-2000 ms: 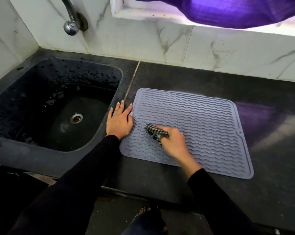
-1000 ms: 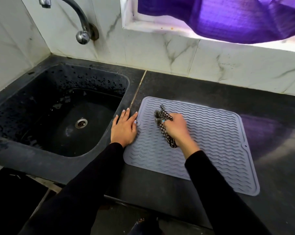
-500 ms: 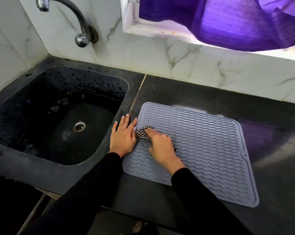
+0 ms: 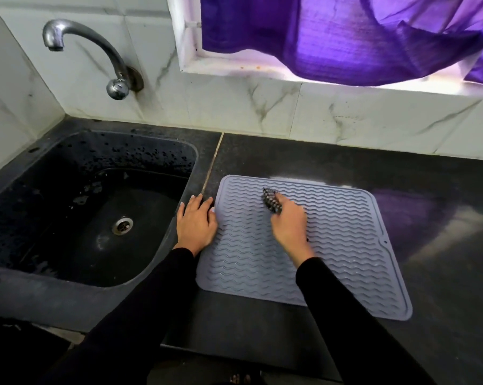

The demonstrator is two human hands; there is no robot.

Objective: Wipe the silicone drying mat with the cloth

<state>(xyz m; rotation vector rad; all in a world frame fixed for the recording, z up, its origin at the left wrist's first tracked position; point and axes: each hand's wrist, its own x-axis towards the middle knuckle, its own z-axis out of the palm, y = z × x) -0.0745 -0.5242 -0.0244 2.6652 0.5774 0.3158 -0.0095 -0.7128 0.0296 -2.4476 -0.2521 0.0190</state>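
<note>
1. The silicone drying mat (image 4: pixel 332 245) lies flat on the dark table (image 4: pixel 443 287), just to the right of the black sink (image 4: pixel 68 207); its left edge runs close to the seam between sink surround and table.
2. The mat is grey-lilac with wavy ridges across its whole face and a raised rim.
3. The right hand (image 4: pixel 289 225) rests on the mat's upper left part, its grip curled round a bunched black-and-white checked cloth (image 4: pixel 271 202).
4. The cloth sticks out past the fingertips toward the wall and touches the ridges; the rest of it is hidden under the palm. It looks slightly blurred.
5. The left hand (image 4: pixel 196 224) lies flat, fingers straight and close together, its grip pinching nothing. It rests on the table strip between sink and mat, with the thumb side touching the mat's left rim.
6. Both forearms wear black sleeves.
7. The two hands are near each other but apart, with a strip of bare mat between them.
8. A curved metal tap (image 4: pixel 96 51) juts from the marbled wall tiles above the sink.
9. A purple curtain (image 4: pixel 345 37) hangs in the window behind the table and casts a violet tint on the table beside the mat's right edge.
</note>
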